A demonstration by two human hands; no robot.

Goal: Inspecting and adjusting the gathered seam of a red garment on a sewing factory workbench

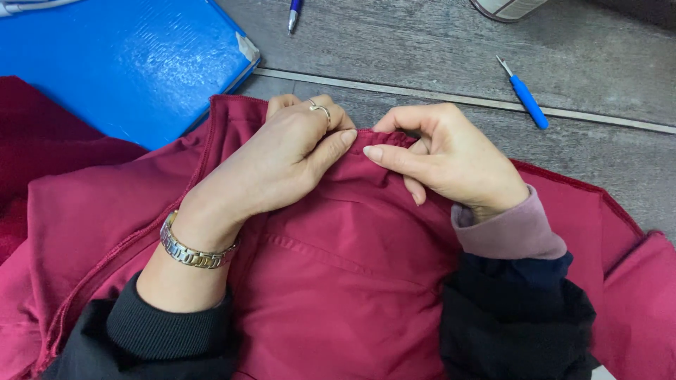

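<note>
Left hand [282,158] and right hand [451,158] pinching the far edge of red cloth [338,281] between closed fingers, blue folder [127,63] lying far left on desk [598,162], blue tool [527,98] far right

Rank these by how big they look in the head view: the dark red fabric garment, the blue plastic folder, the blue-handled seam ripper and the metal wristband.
1. Dark red fabric garment, largest by far.
2. Blue plastic folder, partly cut off by the frame.
3. Blue-handled seam ripper and metal wristband: they look alike in size, and the wristband is nearer the camera, so unranked.
</note>
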